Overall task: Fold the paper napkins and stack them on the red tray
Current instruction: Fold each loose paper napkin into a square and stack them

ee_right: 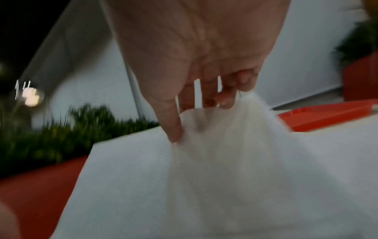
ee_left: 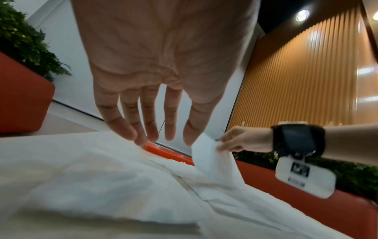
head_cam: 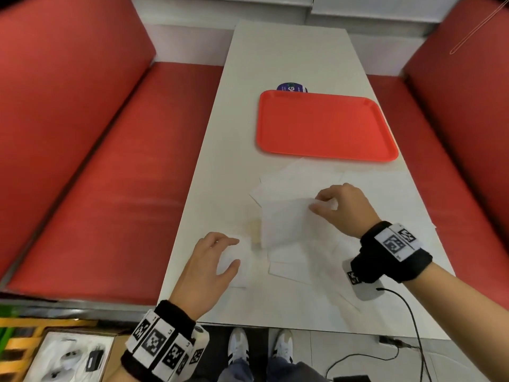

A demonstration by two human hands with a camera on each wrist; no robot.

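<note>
Napkin corner first: my right hand pinches one thin white paper napkin up off the pile on the white table. My left hand hangs open over another. I should lift slowly, match corners, then press. The flat red plastic tray waits bare beyond.

Bare forearms; each wrist wears a black band carrying white square-patterned marker tags. A thin black cable trails from the right band. White sneakers, blue jeans.
</note>
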